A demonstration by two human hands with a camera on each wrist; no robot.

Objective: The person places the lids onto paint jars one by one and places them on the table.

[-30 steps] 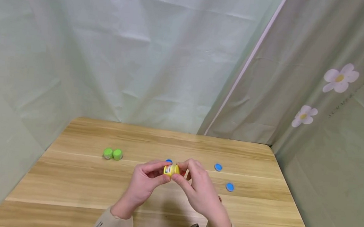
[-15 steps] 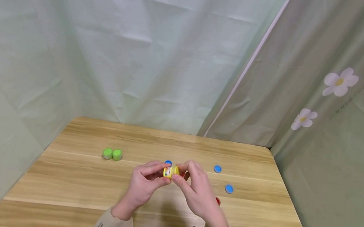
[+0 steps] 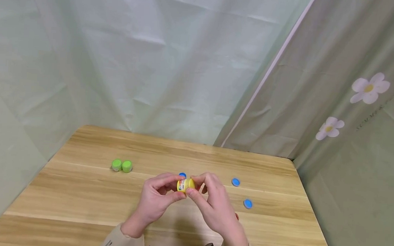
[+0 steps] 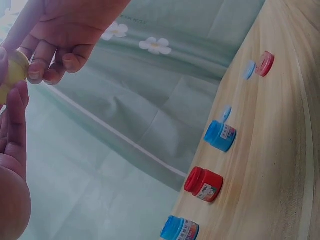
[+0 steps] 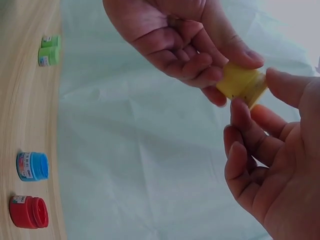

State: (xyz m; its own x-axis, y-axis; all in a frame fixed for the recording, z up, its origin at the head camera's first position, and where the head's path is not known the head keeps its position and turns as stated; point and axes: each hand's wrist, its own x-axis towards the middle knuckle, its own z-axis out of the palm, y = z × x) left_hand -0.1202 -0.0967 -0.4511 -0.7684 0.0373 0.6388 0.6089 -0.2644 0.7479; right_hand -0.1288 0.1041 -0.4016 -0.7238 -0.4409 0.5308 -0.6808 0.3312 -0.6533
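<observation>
A small yellow paint jar is held up over the table, tipped onto its side between the two hands. My left hand grips the labelled body, thumb below and fingers above. From the right, my right hand pinches the lid end with thumb and fingers. In the right wrist view, the yellow jar has the right thumb on its lid edge, and the left hand wraps the other end. Only part of the yellow jar shows in the left wrist view.
Two green-lidded jars stand at the left. Blue lids lie at the right, with a red lid near one. An uncapped red jar stands between two uncapped blue jars, mostly hidden behind the hands in the head view.
Both hands keep hold of the yellow jar in nearly the same place, with only slight shifts of the fingers and the head view.
</observation>
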